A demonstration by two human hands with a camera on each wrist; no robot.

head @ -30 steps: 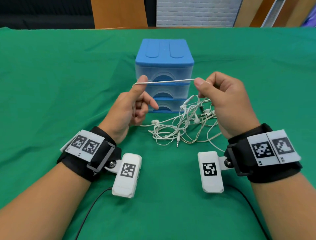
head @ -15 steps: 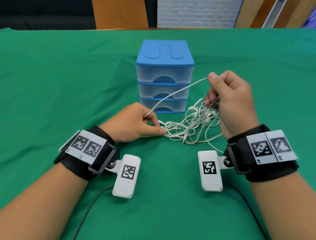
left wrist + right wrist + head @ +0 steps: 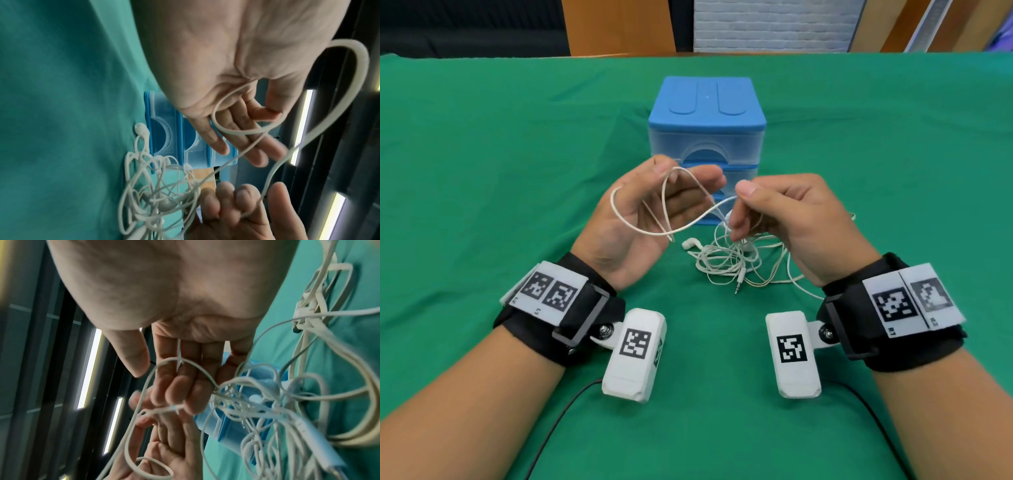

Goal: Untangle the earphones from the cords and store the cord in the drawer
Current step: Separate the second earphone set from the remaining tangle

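Observation:
A thick white cord [image 3: 640, 230] loops across my raised left hand [image 3: 685, 178], palm turned inward, and is held between thumb and fingers. The left wrist view shows the cord [image 3: 362, 65] curving round the thumb. My right hand [image 3: 739, 209] pinches the same cord between thumb and curled fingers, just right of the left hand. Below it, on the green cloth, lies the tangle of thin white earphones [image 3: 729, 263], with an earbud [image 3: 690, 244] and jack plug [image 3: 738, 287] sticking out. Part of the cord still runs into the tangle [image 3: 246, 402]. Behind the hands stands the blue drawer unit [image 3: 707, 113], all drawers closed.
The green cloth [image 3: 482, 205] covers the whole table. An inline remote [image 3: 308, 431] hangs in the earphone wires. Black cables from the wrist cameras trail toward me. Wooden panels and a white brick wall stand beyond the far edge.
My left hand rose from the tangle on the table and turned palm-in, now carrying loops of the cord. My right hand moved left and closer to it, still pinching the cord.

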